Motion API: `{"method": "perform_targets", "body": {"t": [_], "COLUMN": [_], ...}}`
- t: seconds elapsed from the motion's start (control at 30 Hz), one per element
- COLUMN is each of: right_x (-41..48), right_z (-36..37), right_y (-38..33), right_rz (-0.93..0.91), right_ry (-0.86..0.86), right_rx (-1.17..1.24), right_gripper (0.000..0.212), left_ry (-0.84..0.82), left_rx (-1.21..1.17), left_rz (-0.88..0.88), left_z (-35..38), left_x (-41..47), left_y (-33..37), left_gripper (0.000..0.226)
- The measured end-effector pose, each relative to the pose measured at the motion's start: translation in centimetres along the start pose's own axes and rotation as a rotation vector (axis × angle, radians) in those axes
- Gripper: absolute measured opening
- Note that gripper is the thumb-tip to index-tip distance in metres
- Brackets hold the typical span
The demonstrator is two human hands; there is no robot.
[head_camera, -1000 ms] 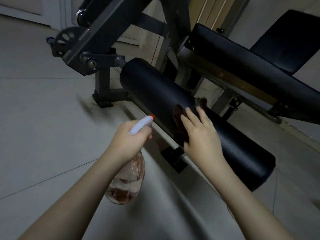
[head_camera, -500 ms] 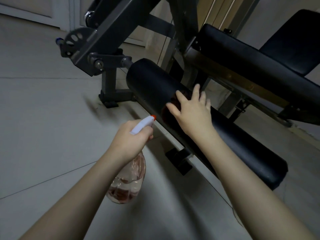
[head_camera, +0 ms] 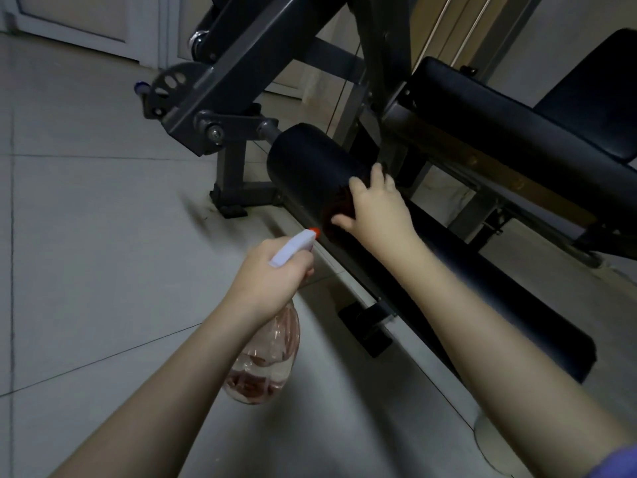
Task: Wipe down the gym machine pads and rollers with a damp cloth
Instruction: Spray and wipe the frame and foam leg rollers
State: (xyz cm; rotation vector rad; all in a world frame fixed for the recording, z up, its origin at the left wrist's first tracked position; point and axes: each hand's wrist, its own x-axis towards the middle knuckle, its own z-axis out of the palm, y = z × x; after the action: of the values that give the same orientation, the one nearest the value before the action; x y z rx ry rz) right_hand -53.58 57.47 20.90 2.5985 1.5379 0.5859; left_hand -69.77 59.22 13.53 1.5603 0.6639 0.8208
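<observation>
Wiping: right hand (head_camera: pixel 375 212) presses cloth (head_camera: pixel 339 208) flat on roller (head_camera: pixel 310 160); left hand (head_camera: pixel 272 274), at 7 o'clock, grips spray bottle (head_camera: pixel 265 360). Risk: roller may spin, cloth slip.

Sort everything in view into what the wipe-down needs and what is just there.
For the job: the cloth pressed under the right hand, the black roller, the seat pad, the spray bottle gripped by the left hand.
Just there: the grey machine frame, the tiled floor, the door behind.
</observation>
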Motion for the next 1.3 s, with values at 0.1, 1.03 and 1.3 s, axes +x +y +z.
{"method": "perform_targets", "body": {"t": [0.1, 1.03, 1.3], "right_x": [-2.2, 11.6, 12.4], "right_z": [1.1, -0.6, -0.5], "right_y": [0.4, 2.5, 0.7], "right_rz": [-0.038, -0.285, -0.243], "right_ry": [0.078, -0.212, -0.15], "right_rx": [-0.054, 0.482, 0.457], "right_gripper": [0.071, 0.078, 0.073], "left_ry": [0.019, 0.27, 0.241], "left_rx": [-0.014, -0.028, 0.042], "left_rz": [-0.01, -0.077, 0.016], "left_z": [0.0, -2.8, -4.5], "left_x": [0.2, 8.0, 8.5], "left_y": [0.0, 2.0, 0.4], "left_gripper": [0.044, 0.03, 0.038]}}
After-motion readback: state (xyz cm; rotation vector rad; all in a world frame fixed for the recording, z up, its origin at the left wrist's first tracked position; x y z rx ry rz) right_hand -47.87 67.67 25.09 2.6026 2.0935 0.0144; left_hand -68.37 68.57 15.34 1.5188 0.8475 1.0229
